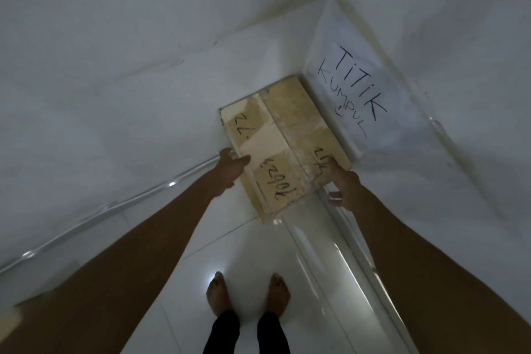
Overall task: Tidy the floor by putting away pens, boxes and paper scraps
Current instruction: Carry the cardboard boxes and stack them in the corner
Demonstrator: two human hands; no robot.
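Observation:
A brown cardboard box (pixel 283 135) with black handwriting and pale tape on its top sits in the corner where two white walls meet. My left hand (pixel 231 167) grips its left edge. On the box's near right corner is my right hand (pixel 342 185), fingers curled around it. Whether the box rests on the floor or is slightly lifted, I cannot tell. No pens or paper scraps are in view.
A white paper sign (pixel 353 89) reading "TITIK KUMPUL" is taped to the right wall just above the box. White tiled floor (pixel 247 241) lies under my bare feet (pixel 248 293). Walls close in on the left and right.

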